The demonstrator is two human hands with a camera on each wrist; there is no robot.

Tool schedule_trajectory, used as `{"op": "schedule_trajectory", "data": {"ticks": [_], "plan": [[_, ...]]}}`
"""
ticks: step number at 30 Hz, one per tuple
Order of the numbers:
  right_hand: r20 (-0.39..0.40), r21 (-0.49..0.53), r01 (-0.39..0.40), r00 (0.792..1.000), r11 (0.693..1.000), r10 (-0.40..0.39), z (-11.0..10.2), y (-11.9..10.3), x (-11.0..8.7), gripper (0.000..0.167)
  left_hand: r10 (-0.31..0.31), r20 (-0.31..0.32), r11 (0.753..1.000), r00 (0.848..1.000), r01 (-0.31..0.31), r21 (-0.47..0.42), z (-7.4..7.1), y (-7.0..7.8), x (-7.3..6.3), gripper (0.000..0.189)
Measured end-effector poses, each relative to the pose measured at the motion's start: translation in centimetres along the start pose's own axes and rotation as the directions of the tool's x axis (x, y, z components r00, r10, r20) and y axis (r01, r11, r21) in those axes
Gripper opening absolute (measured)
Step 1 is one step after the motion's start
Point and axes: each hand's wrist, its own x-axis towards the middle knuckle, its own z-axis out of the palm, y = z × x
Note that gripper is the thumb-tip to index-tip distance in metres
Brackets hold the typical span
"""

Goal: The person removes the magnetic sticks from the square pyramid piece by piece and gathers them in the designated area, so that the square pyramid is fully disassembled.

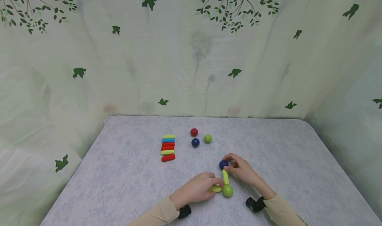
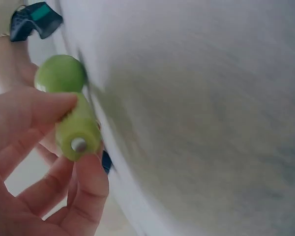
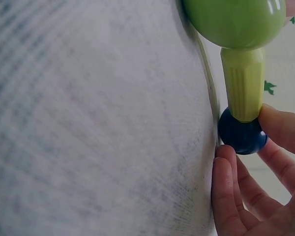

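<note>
Thumb and fingers of my left hand [image 1: 199, 187] pinch a yellow-green magnetic rod [image 2: 82, 129], whose bare end shows a small metal tip. Its other end meets a green ball [image 1: 227, 191]. From that ball a second yellow-green rod [image 3: 243, 83] runs to a dark blue ball [image 3: 242, 132]. My right hand [image 1: 241, 169] holds the blue ball between thumb and fingers, at the end of this rod. Together the two rods and two balls form a bent shape low over the table.
Left of centre, several yellow, blue and red rods [image 1: 168, 144] lie in a column on the grey table [image 1: 119, 186]. Behind the hands sit a red ball [image 1: 194, 132], another blue ball [image 1: 195, 142] and another green ball [image 1: 208, 138]. A leaf-printed curtain [image 1: 179, 53] stands beyond the table's far edge.
</note>
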Motion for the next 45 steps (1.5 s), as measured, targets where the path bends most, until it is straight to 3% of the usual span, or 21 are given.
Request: {"op": "schedule_trajectory", "data": {"ticks": [6, 10, 14, 20, 25, 29, 31, 35, 45], "plan": [[0.007, 0.009, -0.01, 1.0, 1.0, 0.01, 0.0, 0.0, 0.0, 0.025, -0.036, -0.013, 0.998, 0.999, 0.036, -0.047, -0.3, -0.7, -0.7, 0.027], [0.007, 0.0, -0.017, 1.0, 1.0, 0.017, 0.0, -0.1, 0.0, 0.024, -0.067, -0.034, 0.989, 0.997, 0.062, -0.132, -1.1, -1.9, -1.8, 0.027], [0.011, 0.001, -0.016, 1.0, 1.0, 0.016, -0.1, -0.1, 0.0, 0.024, -0.114, -0.093, 0.985, 0.989, 0.1, -0.142, -2.5, -3.5, -3.4, 0.026], [0.012, 0.018, -0.014, 1.0, 1.0, 0.014, -0.1, -0.1, -0.1, 0.025, -0.206, -0.241, 0.978, 0.948, 0.191, -0.081, -4.1, -6.3, -6.1, 0.027], [0.005, 0.022, -0.021, 1.0, 1.0, 0.021, -0.1, -0.1, 0.0, 0.025, -0.272, -0.353, 0.96, 0.895, 0.275, -0.042, -4.8, -8.4, -7.8, 0.029], [-0.009, 0.019, -0.034, 0.999, 0.999, 0.034, 0.0, 0.1, 0.0, 0.025, -0.34, -0.393, 0.932, 0.854, 0.362, -0.019, -5.1, -9.3, -8.4, 0.03], [-0.014, 0.015, -0.038, 0.999, 0.999, 0.038, 0.0, 0.2, 0.0, 0.024, -0.361, -0.402, 0.921, 0.841, 0.39, -0.012, -5.2, -9.5, -8.4, 0.029], [-0.018, 0.012, -0.036, 0.999, 0.999, 0.036, 0.1, 0.1, 0.0, 0.024, -0.362, -0.421, 0.915, 0.832, 0.402, 0.007, -5.3, -9.6, -8.4, 0.028], [-0.051, 0.009, -0.06, 0.997, 0.998, 0.061, 0.2, -0.2, -0.2, 0.024, -0.311, -0.47, 0.916, 0.826, 0.393, 0.085, -5.5, -9.9, -8.3, 0.031]]}}
